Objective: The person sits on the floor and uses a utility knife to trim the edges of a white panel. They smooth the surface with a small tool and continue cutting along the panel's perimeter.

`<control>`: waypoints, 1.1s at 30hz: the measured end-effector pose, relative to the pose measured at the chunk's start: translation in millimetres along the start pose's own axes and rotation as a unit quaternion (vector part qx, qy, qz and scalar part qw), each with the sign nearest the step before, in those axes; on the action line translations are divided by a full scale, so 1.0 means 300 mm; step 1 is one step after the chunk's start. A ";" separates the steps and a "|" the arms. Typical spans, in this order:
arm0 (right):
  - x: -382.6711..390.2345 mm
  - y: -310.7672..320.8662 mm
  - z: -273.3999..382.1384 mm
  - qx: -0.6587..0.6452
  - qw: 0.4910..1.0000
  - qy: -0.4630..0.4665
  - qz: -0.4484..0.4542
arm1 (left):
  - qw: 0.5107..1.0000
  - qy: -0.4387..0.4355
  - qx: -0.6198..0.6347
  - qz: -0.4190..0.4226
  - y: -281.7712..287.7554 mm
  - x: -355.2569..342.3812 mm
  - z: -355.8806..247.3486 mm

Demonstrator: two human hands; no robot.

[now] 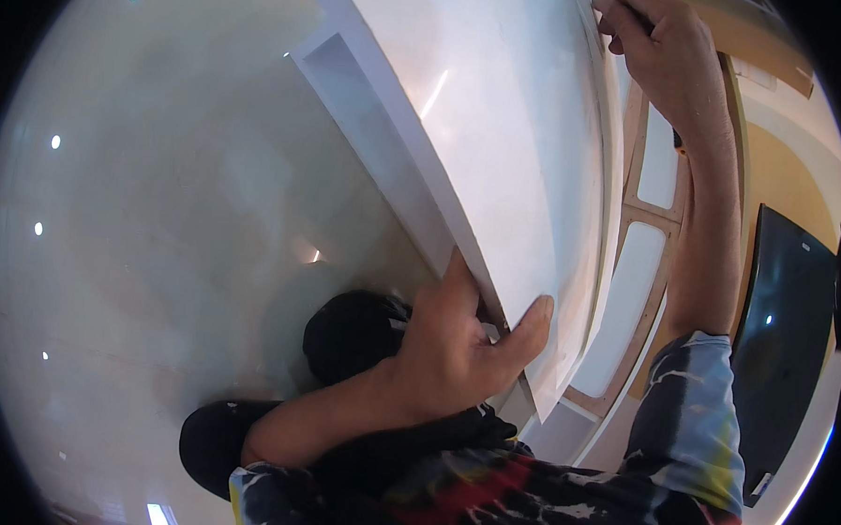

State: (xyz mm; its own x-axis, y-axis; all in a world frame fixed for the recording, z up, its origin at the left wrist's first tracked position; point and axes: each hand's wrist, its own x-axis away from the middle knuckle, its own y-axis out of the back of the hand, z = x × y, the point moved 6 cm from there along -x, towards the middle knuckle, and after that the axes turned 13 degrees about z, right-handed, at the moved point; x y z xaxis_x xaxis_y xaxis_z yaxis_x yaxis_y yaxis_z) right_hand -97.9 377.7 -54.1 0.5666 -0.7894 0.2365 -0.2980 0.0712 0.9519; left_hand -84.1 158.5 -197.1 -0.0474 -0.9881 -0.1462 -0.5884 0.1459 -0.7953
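A long white panel [500, 163] with a smooth, slightly glossy face slants across the middle of the view. My left hand [468, 349] grips its near left edge, thumb on the face and the fingers partly hidden behind the edge. At the top right, my right hand [651, 38] is closed, with its curled fingertips pinching the panel's right edge. Thin layers show along that edge; whether they are a separate sheet I cannot tell. Under the panel's left side runs a white boxed ledge [352, 100] with a recess.
Pale glossy floor [179, 196] spreads on the left, reflecting lights. My black shoes [356, 335] are close to the panel's lower end. Right of it stands a wood-coloured frame [650, 216] with white insets. A dark screen [783, 344] is on the far right, beyond my right arm.
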 end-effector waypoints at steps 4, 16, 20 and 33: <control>-0.014 -0.002 -0.045 -0.083 0.996 -0.042 -0.001 | 1.000 0.003 -0.008 0.013 0.016 -0.011 -0.016; 0.015 0.003 0.077 0.094 0.995 0.007 -0.019 | 1.000 -0.006 0.002 -0.001 0.014 0.018 0.011; -0.047 -0.010 -0.001 0.068 0.997 -0.022 0.035 | 1.000 0.007 -0.002 0.007 0.016 0.023 0.012; 0.041 -0.040 0.032 0.005 0.999 -0.002 -0.051 | 1.000 -0.004 -0.012 0.010 0.017 0.021 0.018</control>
State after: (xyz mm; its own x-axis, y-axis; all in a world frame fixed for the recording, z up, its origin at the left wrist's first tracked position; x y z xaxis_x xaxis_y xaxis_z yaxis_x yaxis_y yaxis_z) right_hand -94.7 361.2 -64.4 0.5909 -0.7949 0.1378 -0.2463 -0.0151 0.9691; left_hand -83.1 153.2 -205.3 -0.0533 -0.9847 -0.1660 -0.6064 0.1640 -0.7780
